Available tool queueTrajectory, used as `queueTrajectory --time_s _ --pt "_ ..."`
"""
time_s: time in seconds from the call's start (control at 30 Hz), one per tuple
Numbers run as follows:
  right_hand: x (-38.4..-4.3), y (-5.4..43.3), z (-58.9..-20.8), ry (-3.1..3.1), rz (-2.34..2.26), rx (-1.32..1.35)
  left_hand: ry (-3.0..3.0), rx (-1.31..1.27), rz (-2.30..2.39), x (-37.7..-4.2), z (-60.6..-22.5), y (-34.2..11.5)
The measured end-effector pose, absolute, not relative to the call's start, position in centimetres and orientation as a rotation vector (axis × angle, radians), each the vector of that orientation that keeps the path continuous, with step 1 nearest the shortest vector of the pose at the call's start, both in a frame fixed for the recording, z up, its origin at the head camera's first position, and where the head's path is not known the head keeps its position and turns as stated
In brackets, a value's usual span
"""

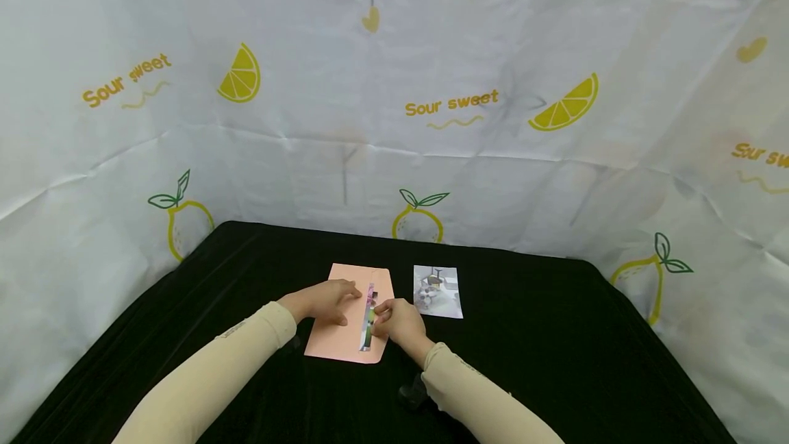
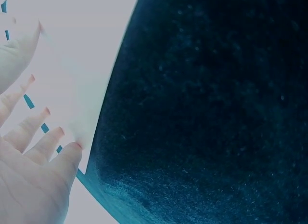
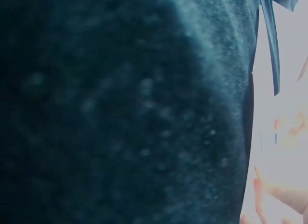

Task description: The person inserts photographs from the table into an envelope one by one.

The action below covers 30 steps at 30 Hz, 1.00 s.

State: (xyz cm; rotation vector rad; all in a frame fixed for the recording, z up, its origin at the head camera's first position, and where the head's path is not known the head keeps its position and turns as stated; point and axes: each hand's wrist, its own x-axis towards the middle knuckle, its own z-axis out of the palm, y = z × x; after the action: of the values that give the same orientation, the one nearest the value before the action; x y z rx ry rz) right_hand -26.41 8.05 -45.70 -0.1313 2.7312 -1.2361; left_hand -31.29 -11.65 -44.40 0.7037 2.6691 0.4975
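A pink envelope lies on the black cloth in the head view, its flap side to the right. A narrow strip of a colourful picture card shows along its opening; the rest of the card is hidden. My left hand rests on the envelope's left part, and the left wrist view has its fingers spread and straight over the pale sheet. With thumb and fingers, my right hand pinches the strip's right edge. The right wrist view is overexposed and shows only part of that hand.
A second card with a greyish picture lies on the black cloth, right of the envelope and just beyond my right hand. A small dark object sits by the right wrist. White curtains printed with lemons stand behind and beside the table.
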Motion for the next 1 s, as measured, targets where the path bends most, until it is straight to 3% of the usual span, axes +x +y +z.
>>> queueTrajectory --time_s 0.17,0.5,1.0 --pt "-26.5 8.3 -45.7 2.688 -1.265 -0.134 2.665 0.705 0.513 -31.1 -44.5 -11.6" --pt "-27.1 11.0 -44.2 2.209 -1.817 -0.135 2.669 0.676 0.502 -31.1 -44.4 -11.6" --pt "-29.2 19.5 -41.6 2.354 -1.909 -0.036 2.65 0.635 0.554 -30.8 -44.0 -11.5"
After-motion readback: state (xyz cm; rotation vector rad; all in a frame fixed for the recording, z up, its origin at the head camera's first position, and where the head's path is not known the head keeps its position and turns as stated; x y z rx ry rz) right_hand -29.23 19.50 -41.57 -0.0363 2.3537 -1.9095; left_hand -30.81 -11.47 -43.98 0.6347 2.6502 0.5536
